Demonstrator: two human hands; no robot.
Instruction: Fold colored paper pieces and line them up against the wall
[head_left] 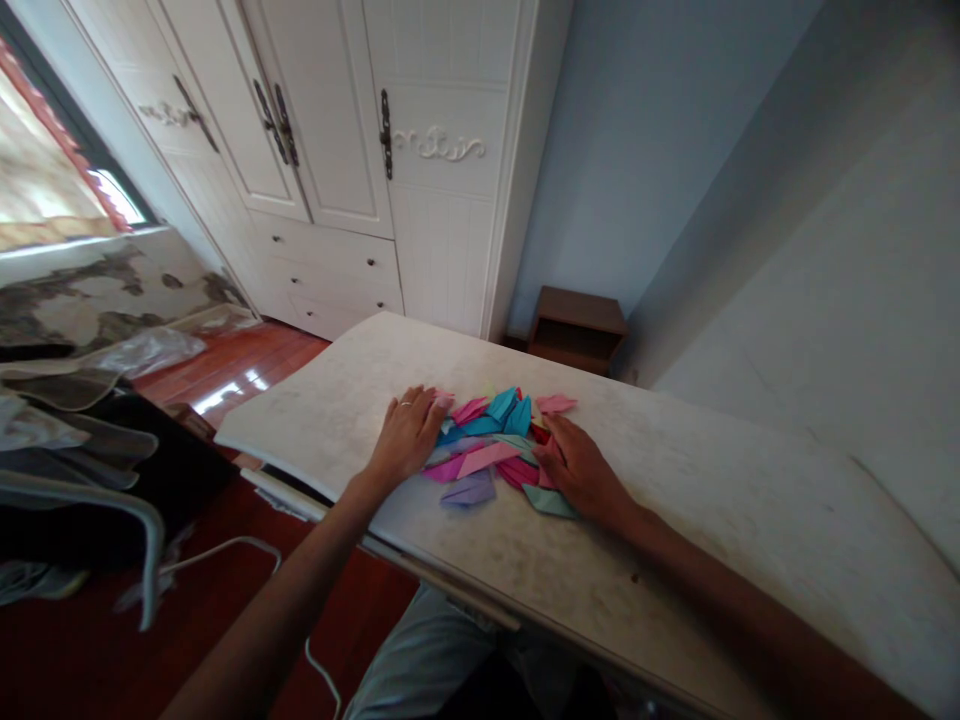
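Note:
A loose heap of folded paper pieces [487, 458] in pink, magenta, blue, lilac and pale green lies on the white tabletop [450, 355]. At the heap's left edge rests my left hand [409, 430], fingers stretched out and touching the pieces; a ring shows on one finger. My right hand [574, 460] lies against the right edge of the heap, its fingers extended over a few pieces. A lilac piece [469, 489] sits at the near side, and a pale green piece [549, 501] is by my right hand. Some pieces are partly hidden under my fingertips.
Behind the table stands a white wardrobe [450, 200] with dark handles. A small brown cabinet [581, 308] is by the blue wall. To the left are a chair's grey metal frame [150, 540], a plastic bag [154, 350] and a white cable [225, 545] on the red floor.

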